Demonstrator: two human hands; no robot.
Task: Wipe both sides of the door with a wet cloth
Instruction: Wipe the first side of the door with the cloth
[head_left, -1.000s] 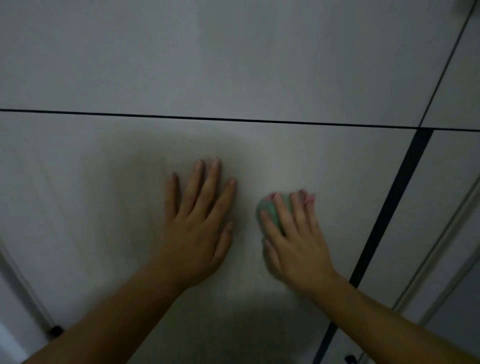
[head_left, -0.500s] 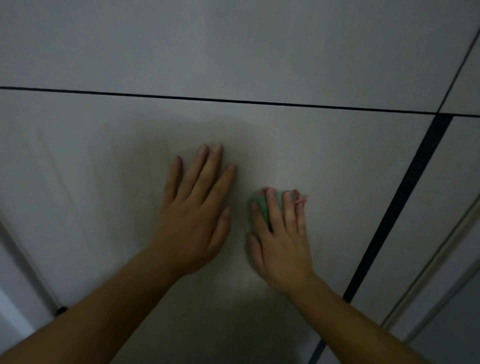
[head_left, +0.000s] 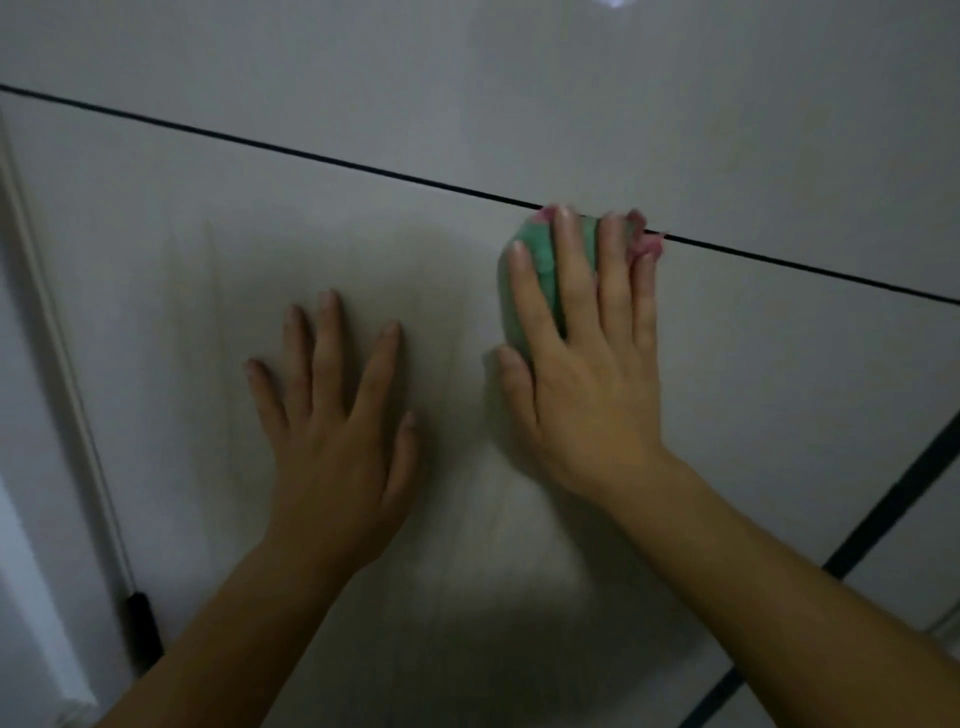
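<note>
My right hand (head_left: 582, 374) presses the cloth (head_left: 527, 275) with straight fingers against the door (head_left: 182, 322), at one o'clock from my left hand (head_left: 337, 431), spread flat and empty. Bunched small, the cloth could slip sideways or leave unwiped strips.

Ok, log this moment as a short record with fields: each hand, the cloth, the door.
left hand: flat on the door, fingers spread, holds nothing
right hand: straight fingers press the cloth to the door
cloth: green with pink edge, under the right fingers, its top at the dark line
door: pale, smooth panel
dark line: thin, crosses the door above the left hand
</note>
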